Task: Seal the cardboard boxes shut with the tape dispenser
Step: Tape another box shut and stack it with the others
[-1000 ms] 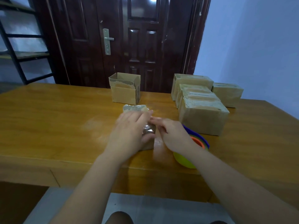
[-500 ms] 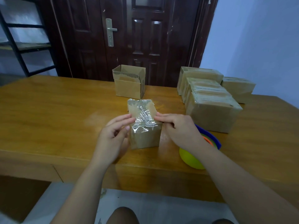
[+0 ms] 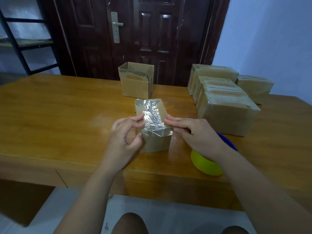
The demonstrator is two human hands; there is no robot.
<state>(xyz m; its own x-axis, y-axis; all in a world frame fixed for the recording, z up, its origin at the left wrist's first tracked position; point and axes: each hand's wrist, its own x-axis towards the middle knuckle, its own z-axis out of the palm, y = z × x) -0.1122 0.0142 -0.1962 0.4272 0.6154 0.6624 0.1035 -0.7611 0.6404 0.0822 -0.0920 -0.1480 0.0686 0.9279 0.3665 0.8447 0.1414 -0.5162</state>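
A small cardboard box (image 3: 157, 142) stands near the table's front edge, with wrinkled clear tape (image 3: 152, 114) running over its closed top and down its near face. My left hand (image 3: 125, 137) holds the box's left side, fingers curled against the tape edge. My right hand (image 3: 197, 132) touches the box's right top edge with its fingertips. A tape dispenser (image 3: 205, 164), yellow-green with blue and orange parts, lies on the table under my right wrist, mostly hidden. An open box (image 3: 135, 84) stands behind.
Several taped boxes (image 3: 226, 114) are grouped at the back right of the wooden table (image 3: 59, 119). A dark door (image 3: 138, 36) is behind the table and a black metal shelf (image 3: 20, 46) at far left. My knees show below the table edge.
My left hand came off the box's top and now sits at its left side; the right hand drew back to the right edge. The taped top is now uncovered.
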